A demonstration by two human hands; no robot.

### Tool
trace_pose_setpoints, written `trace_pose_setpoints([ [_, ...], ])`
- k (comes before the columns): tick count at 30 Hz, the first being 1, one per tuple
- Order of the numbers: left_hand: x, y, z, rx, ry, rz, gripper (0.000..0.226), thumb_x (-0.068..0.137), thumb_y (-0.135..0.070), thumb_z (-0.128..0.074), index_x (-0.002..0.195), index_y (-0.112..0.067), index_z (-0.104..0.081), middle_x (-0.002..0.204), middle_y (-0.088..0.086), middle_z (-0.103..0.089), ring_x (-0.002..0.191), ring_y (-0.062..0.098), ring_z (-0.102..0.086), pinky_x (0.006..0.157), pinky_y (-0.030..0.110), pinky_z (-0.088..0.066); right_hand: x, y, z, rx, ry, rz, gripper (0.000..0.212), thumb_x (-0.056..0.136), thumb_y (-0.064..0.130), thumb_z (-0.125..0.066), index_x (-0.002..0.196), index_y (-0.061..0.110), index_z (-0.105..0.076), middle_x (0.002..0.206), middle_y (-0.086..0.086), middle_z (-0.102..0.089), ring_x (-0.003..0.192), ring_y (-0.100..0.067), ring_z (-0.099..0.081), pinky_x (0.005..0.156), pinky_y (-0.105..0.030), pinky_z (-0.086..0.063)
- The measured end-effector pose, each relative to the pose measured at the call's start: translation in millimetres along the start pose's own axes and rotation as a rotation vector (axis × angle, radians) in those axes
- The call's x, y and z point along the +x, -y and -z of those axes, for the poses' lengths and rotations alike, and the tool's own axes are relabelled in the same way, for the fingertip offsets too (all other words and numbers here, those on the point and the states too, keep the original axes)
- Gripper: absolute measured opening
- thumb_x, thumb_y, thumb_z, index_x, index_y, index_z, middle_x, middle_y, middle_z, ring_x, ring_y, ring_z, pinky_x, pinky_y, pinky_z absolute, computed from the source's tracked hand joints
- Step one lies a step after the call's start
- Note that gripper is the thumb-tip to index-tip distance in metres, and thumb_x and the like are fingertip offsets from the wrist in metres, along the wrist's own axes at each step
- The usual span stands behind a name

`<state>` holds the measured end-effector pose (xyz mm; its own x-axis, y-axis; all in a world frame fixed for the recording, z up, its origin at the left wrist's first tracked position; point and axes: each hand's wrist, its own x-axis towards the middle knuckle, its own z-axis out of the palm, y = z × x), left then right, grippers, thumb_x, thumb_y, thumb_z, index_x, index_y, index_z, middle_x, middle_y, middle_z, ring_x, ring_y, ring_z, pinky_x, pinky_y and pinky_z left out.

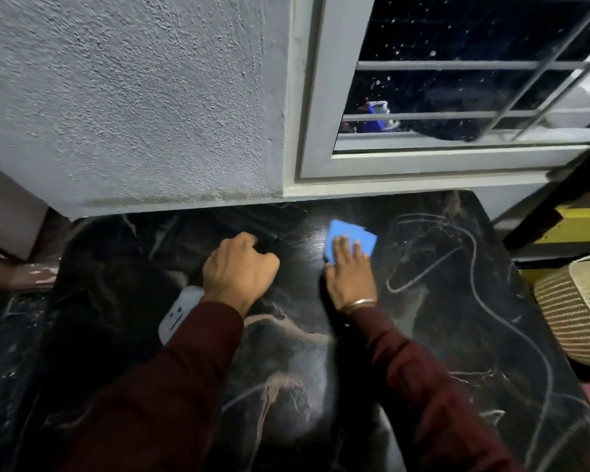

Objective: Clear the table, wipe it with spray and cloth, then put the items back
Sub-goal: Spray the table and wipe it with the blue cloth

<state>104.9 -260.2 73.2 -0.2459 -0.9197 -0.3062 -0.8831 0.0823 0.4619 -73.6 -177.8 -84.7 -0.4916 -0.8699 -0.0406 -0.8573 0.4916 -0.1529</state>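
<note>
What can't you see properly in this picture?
Head view only:
- Spray bottle: the left hand and sleeve cover most of it; its nozzle is lost against the dark table.
- Blue cloth: the right hand hides its near part.
- Woven basket: cut off by the right edge.
- Outside the window: too dark.

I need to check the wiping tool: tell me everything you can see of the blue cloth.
The blue cloth is thin, light blue, apparently folded, with layered corners showing. It lies flat on the black marble-look table, near the far edge below the window. The right hand presses on it, straight fingers covering its near part.
</note>
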Motion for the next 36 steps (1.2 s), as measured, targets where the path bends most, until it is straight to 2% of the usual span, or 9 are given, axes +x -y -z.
trace_pose_setpoints([
  [3,-4.1,-7.9,-4.1,-0.008,-0.016,-0.045,0.026,0.084,-0.029,-0.057,0.102,-0.016,-0.072,0.111,0.017,-0.07,0.107,0.041,-0.061,0.085,0.038,-0.045,-58.7,47.4,-4.9,0.025,0.094,0.425,0.061,0.089,0.036,-0.033,0.144,0.01,-0.038,0.149,-0.011,-0.04,0.137,-0.036,-0.036,0.11,-0.05,-0.03],
  [5,-6.7,-17.2,-7.1,0.009,-0.011,-0.065,0.03,0.082,-0.028,-0.057,0.105,-0.017,-0.073,0.114,0.018,-0.07,0.109,0.041,-0.061,0.088,0.038,-0.047,-79.7,29.5,3.8,0.002,0.121,0.565,0.062,0.087,0.038,-0.039,0.144,0.015,-0.037,0.149,-0.005,-0.04,0.137,-0.028,-0.038,0.11,-0.044,-0.032],
  [9,-8.7,-48.2,-28.1,0.081,0.056,-0.12,0.036,0.081,-0.029,-0.056,0.113,-0.02,-0.07,0.114,0.013,-0.07,0.107,0.037,-0.062,0.085,0.036,-0.045,-68.0,-83.4,18.7,-0.016,0.094,0.204,0.059,0.086,0.033,-0.036,0.137,0.005,-0.048,0.142,-0.013,-0.049,0.127,-0.036,-0.05,0.1,-0.051,-0.045],
  [13,-9.8,-80.5,-64.9,0.113,0.08,-0.155,0.028,0.082,-0.032,-0.056,0.103,-0.019,-0.068,0.105,0.011,-0.071,0.099,0.036,-0.064,0.076,0.034,-0.041,-46.1,-174.2,31.8,0.04,0.114,-0.173,0.067,0.088,0.037,-0.022,0.14,-0.001,-0.042,0.147,-0.019,-0.039,0.133,-0.043,-0.038,0.105,-0.055,-0.035],
  [17,-7.1,-107.2,-88.9,0.116,0.113,-0.132,0.026,0.079,-0.028,-0.055,0.099,-0.018,-0.068,0.102,0.011,-0.071,0.091,0.035,-0.061,0.076,0.034,-0.042,-14.6,-200.2,32.0,0.035,0.122,-0.217,0.081,0.083,0.046,-0.003,0.148,0.002,-0.025,0.156,-0.016,-0.022,0.144,-0.038,-0.018,0.116,-0.048,-0.016],
  [21,3.7,-132.3,-100.9,0.099,0.095,-0.077,0.025,0.082,-0.027,-0.056,0.103,-0.017,-0.065,0.108,0.013,-0.069,0.103,0.038,-0.062,0.082,0.035,-0.043,18.9,-186.5,31.0,0.071,0.074,-0.302,0.074,0.087,0.041,-0.01,0.149,0.004,-0.025,0.156,-0.016,-0.023,0.143,-0.04,-0.018,0.114,-0.05,-0.016],
  [29,36.4,-167.4,-120.5,0.019,-0.017,0.03,0.038,0.084,-0.043,-0.056,0.106,-0.018,-0.074,0.11,0.015,-0.072,0.106,0.038,-0.065,0.088,0.039,-0.05,49.5,-88.3,7.0,0.064,0.213,0.458,0.06,0.086,0.042,-0.029,0.137,0.017,-0.05,0.143,-0.004,-0.048,0.135,-0.031,-0.04,0.11,-0.045,-0.033],
  [32,39.3,-176.2,-122.2,0.066,-0.018,0.029,0.033,0.082,-0.037,-0.055,0.099,-0.015,-0.073,0.106,0.016,-0.071,0.101,0.04,-0.064,0.082,0.039,-0.047,83.1,-132.2,15.8,0.065,0.189,0.358,0.068,0.086,0.045,-0.016,0.145,0.02,-0.039,0.15,-0.001,-0.04,0.138,-0.028,-0.037,0.112,-0.044,-0.027],
  [36,41.1,-190.1,-122.5,0.042,-0.008,0.004,0.029,0.078,-0.03,-0.056,0.1,-0.018,-0.071,0.104,0.013,-0.071,0.098,0.039,-0.063,0.079,0.037,-0.044,121.6,-246.4,39.5,-0.017,0.092,-0.038,0.071,0.088,0.045,-0.007,0.153,0.017,-0.015,0.159,-0.003,-0.015,0.146,-0.027,-0.013,0.117,-0.044,-0.012],
])
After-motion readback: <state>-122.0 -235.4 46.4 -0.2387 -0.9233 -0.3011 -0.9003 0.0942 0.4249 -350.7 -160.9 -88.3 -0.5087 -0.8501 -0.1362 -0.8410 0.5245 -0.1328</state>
